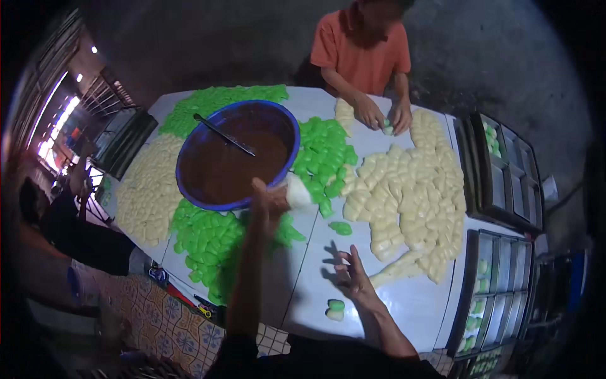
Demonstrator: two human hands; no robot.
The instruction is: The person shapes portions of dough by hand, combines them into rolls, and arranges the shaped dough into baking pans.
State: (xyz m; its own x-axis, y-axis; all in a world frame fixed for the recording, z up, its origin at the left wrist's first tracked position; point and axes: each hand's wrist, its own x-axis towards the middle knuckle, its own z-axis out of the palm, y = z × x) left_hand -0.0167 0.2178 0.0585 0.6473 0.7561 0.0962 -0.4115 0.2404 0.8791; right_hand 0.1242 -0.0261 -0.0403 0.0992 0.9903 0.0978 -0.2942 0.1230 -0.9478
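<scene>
My left hand is at the near rim of a blue basin of brown filling, in which a metal utensil rests. In that hand is a pale, soft-looking piece, too blurred to tell its kind. My right hand is over the white table, fingers apart, with nothing in it. It is nearest to a strip of cream dough. A single green dough piece lies beyond it, and a green-and-cream dough pair lies nearer to me.
Green dough pieces and cream ones cover much of the table. Across it, a person handles a dough piece. Divided metal trays stand at right, some holding dough. Another person is at left, near scissors.
</scene>
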